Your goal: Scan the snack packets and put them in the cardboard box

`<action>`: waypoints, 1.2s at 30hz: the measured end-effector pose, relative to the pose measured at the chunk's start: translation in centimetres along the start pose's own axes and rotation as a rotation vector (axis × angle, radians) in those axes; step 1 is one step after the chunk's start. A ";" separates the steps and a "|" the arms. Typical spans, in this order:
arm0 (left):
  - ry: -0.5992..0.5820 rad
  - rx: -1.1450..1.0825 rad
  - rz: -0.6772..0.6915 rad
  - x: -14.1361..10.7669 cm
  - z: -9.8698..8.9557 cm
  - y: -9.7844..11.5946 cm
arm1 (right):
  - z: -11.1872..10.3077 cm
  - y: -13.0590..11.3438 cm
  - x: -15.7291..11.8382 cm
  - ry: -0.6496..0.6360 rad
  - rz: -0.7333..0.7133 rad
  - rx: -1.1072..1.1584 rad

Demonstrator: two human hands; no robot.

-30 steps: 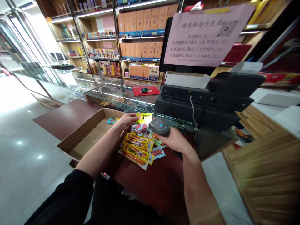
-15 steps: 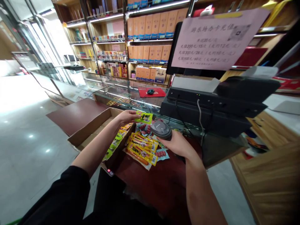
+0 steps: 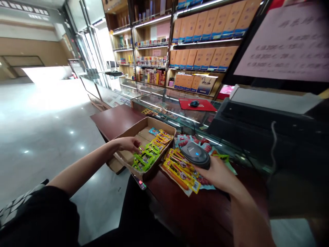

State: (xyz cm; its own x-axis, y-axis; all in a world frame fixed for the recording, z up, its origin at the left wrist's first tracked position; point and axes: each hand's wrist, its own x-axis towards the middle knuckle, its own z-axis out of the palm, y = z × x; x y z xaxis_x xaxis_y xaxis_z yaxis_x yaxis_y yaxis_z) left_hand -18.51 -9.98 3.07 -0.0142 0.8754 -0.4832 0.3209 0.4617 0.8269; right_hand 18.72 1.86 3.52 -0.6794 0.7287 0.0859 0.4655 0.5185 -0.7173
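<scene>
My right hand (image 3: 218, 173) is wrapped round a dark grey handheld barcode scanner (image 3: 196, 154), whose top shows a small blue light. Beneath and beside it lie yellow sausage packets (image 3: 180, 169) and pale blue packets with red contents (image 3: 205, 147). Over the cardboard box (image 3: 120, 159) on the left, my left hand (image 3: 130, 144) has its fingers pinched together at the edge of a green snack packet (image 3: 141, 149). Several more green packets (image 3: 146, 159) lie overlapping in the box, with orange packets (image 3: 162, 137) behind them.
The box and loose packets sit on a dark red tabletop (image 3: 169, 202). A glass display counter (image 3: 159, 108) runs behind, bearing a red mouse pad (image 3: 205, 105). Black checkout equipment (image 3: 239, 120) with a hanging cable (image 3: 274, 144) stands at right. Shelves hold orange boxes (image 3: 203, 58).
My left hand has carried the green packet from in front of the scanner leftward and down into the box. The scanner now shows a blue light. The view has swung left.
</scene>
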 end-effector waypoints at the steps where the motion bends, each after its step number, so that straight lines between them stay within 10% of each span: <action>1: -0.013 -0.006 -0.017 0.0 0.2 -0.4 | 0.1 0.1 0.1 -0.004 0.006 -0.002; 8: -0.029 0.113 -0.043 1.3 0.6 -0.9 | 0.3 0.4 0.4 0.029 0.017 -0.052; 16: 0.101 0.442 0.122 2.8 1.8 4.0 | -4.0 1.6 -1.2 0.231 -0.015 -0.054; 25: -0.099 0.560 0.310 8.6 11.7 11.0 | -9.8 3.4 -5.6 0.434 0.220 -0.138; 36: 0.048 1.014 0.545 15.7 24.5 13.6 | -12.2 4.8 -8.3 0.516 0.341 -0.041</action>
State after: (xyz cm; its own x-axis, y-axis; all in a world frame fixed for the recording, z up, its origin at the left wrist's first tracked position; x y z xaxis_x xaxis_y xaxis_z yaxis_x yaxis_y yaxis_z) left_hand 8.84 6.53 -0.27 0.3312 0.9379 -0.1036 0.9091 -0.2878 0.3011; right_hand 33.50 3.78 7.78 -0.1315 0.9735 0.1873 0.6360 0.2277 -0.7373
